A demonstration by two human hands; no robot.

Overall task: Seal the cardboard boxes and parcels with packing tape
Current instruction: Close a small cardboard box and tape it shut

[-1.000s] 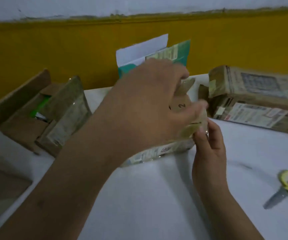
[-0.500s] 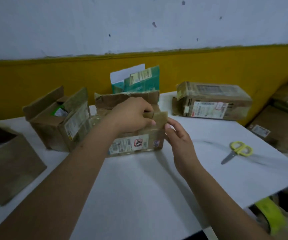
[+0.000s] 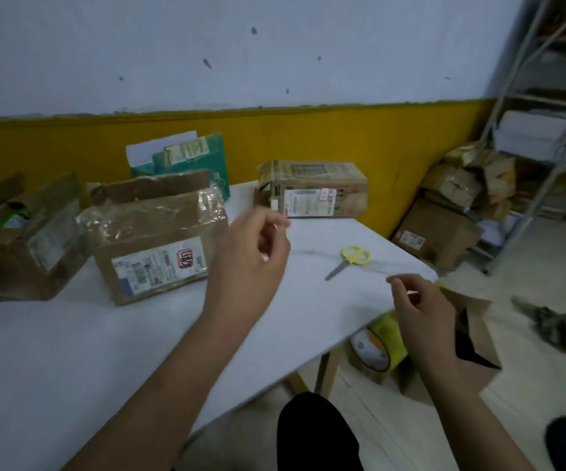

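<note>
A brown cardboard box [image 3: 159, 246] with a white shipping label and crinkled clear tape on its upright flap stands on the white table [image 3: 105, 351]. My left hand [image 3: 251, 256] hovers just right of it, fingers loosely curled, holding nothing. Past the table's right edge my right hand [image 3: 421, 307] is also empty, with relaxed, bent fingers. It hangs just above a yellow roll of packing tape [image 3: 382, 346] lying low beside the table. Yellow-handled scissors [image 3: 349, 260] lie on the table between my hands.
An open box [image 3: 20, 239] stands at the left, a closed labelled box [image 3: 312, 188] at the back right, a teal parcel [image 3: 186, 158] against the yellow wall. Piled cartons [image 3: 444, 226] and a metal shelf [image 3: 546, 130] fill the right corner. An open carton [image 3: 475, 328] sits on the floor.
Both hands have let go of the middle box's flap and moved right. My right hand has gone past the table edge to above the tape roll. The view has swung right.
</note>
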